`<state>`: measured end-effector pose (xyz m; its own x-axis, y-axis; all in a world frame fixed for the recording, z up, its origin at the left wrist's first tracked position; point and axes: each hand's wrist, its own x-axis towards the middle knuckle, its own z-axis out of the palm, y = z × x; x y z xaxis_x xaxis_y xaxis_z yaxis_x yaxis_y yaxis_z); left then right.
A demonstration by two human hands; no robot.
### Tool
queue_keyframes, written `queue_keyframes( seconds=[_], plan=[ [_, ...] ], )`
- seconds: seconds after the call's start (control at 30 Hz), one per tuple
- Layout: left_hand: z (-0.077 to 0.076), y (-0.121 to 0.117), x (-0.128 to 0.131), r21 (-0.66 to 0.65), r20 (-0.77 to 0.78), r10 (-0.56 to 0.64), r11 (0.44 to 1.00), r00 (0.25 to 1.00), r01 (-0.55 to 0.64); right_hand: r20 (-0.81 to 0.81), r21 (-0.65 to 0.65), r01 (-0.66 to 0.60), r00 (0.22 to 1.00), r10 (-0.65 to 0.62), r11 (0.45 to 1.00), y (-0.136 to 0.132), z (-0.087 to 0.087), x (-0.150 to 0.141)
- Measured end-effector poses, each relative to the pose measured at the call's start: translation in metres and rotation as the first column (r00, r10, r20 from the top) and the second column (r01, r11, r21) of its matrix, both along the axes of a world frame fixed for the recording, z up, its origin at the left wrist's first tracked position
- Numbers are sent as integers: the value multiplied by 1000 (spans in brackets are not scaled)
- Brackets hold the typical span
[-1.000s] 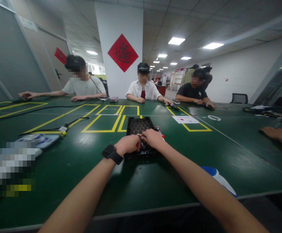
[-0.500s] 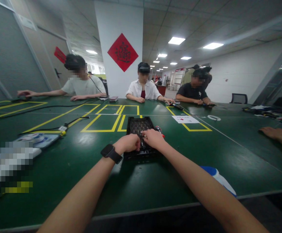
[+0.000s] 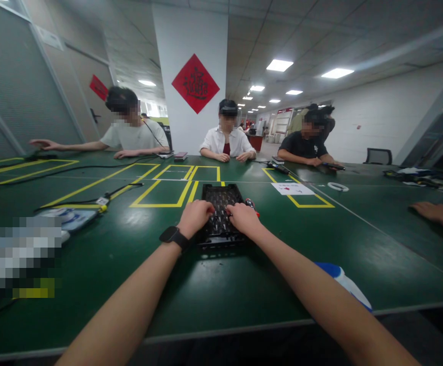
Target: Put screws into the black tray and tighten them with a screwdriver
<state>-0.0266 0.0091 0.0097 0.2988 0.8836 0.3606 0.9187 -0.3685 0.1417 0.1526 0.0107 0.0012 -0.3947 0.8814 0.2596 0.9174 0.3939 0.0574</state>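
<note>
- A black compartmented tray [image 3: 221, 195] is laid flat on the green worktop [image 3: 137, 264], directly ahead of the person, just beyond the near edge of the yellow tape outlines [image 3: 160, 195].
- The tray's long axis is run away from the person, toward the far side of the worktop; its short near edge is faced toward the person.
- The left hand [image 3: 195, 217] is rested on the tray's near left corner, fingers curled loosely over the rim; whether anything is pinched cannot be told. A black smartwatch [image 3: 174, 236] is worn on that wrist.
- The right hand [image 3: 244, 218] is placed on the tray's near right part, fingers bent down toward the compartments; what they hold, if anything, is hidden.
- A small red-and-silver item [image 3: 252, 206] is seen touching the tray's right edge, just beyond the right hand.
- A white-and-blue object [image 3: 345, 282] is lain near the right forearm, at the worktop's near edge.
- A white paper sheet [image 3: 292, 188] is lain inside a yellow outline, well apart from the tray.
- Three other people are seated at the far side; another person's hand [image 3: 431, 211] is rested at the right.
</note>
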Motion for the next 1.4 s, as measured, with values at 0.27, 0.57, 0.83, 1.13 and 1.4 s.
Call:
queue_keyframes(
  seconds=[0.27, 0.57, 0.83, 1.13, 1.4],
  plan=[
    [-6, 14, 5, -166, -56, -402, 906, 914, 389, -587, 66, -50, 805, 80, 997, 18, -9, 8],
    [-11, 25, 10, -200, -33, -482, 862, 876, 466, -875, 78, -129, 466, 130, 989, 26, -8, 17],
    [-12, 27, 13, -156, 82, -439, 881, 895, 446, -903, 76, -167, 407, 139, 983, 26, -9, 19],
    [-16, 24, 6, 21, 20, -163, 986, 986, 163, -943, 34, -241, 315, 112, 970, 27, -15, 24],
    [-20, 20, 6, 31, 38, 0, 1000, 999, -1, -943, 27, -263, 314, 112, 965, 26, -19, 24]
  ],
)
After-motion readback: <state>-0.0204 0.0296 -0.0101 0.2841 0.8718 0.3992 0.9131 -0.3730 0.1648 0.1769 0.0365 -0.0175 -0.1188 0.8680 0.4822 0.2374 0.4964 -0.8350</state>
